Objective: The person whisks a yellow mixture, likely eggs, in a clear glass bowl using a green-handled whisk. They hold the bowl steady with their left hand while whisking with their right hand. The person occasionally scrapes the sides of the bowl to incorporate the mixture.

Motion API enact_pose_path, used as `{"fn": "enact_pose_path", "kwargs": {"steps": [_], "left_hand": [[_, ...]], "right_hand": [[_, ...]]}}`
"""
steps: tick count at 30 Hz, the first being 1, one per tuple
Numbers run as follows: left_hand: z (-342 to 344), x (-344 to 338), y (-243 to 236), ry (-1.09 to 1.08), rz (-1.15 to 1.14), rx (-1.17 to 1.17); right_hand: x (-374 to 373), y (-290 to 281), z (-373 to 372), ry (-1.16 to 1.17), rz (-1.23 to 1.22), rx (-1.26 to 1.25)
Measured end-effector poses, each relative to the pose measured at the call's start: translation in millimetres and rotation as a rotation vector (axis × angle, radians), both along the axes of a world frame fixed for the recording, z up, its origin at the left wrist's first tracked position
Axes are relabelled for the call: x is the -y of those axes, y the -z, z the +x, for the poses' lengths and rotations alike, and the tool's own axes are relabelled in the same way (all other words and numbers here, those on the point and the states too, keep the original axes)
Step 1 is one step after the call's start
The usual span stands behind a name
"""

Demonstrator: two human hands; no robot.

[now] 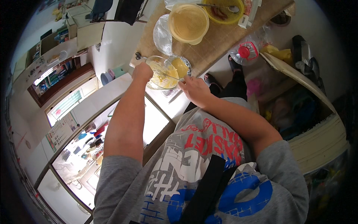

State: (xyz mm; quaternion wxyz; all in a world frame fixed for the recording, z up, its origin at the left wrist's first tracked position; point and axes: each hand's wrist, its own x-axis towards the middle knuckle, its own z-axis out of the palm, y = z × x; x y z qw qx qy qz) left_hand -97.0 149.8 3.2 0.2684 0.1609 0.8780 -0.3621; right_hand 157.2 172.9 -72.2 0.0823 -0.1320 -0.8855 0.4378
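A clear glass bowl is tilted at the near end of the table, with pale yellow batter smeared over its inside. My left hand is closed on the bowl's left rim. Fingers pinched, my right hand holds a thin metal utensil that reaches into the bowl; its working end is too small to tell whether it is a spoon or a fork. Right beside the bowl, partly behind it, is a round foil-lined pan with smooth yellow batter in it.
Scissors lie at the table's left edge. Farther back on the brown table are a foil sheet, a cream colander and a yellow basket with a spoon. A red-capped plastic bottle stands off the table's right edge.
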Motion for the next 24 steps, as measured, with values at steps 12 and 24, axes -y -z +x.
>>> {"fn": "enact_pose_path", "kwargs": {"steps": [12,24], "left_hand": [[-11,8,9,0.069,-0.054,0.015],[-6,7,9,0.095,-0.014,0.029]], "right_hand": [[3,-3,-3,-0.013,0.041,0.040],[-4,-8,4,-0.038,-0.034,0.077]]}}
